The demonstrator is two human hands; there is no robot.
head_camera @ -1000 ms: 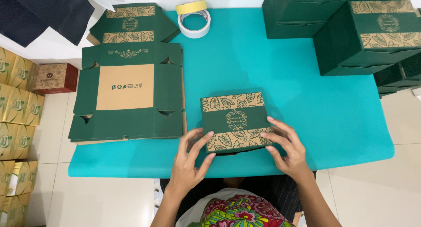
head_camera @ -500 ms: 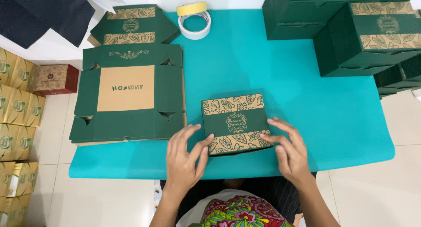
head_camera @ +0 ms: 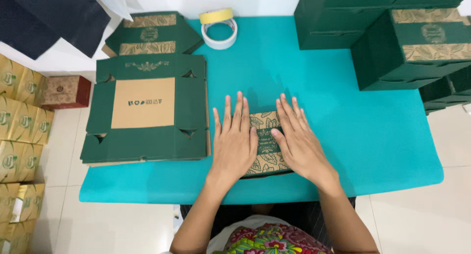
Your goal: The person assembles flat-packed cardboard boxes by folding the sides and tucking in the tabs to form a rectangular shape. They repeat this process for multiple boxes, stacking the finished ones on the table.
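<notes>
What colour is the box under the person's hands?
Dark green box with tan leaf-patterned bands, head view.

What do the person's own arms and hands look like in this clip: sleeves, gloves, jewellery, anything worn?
Both forearms are bare up to the bottom edge of the picture, with no sleeves showing. The left hand and right hand wear no gloves, and no rings, watch or bracelets show. At the bottom edge, a garment with a bright floral print in red, pink, green and yellow shows.
</notes>
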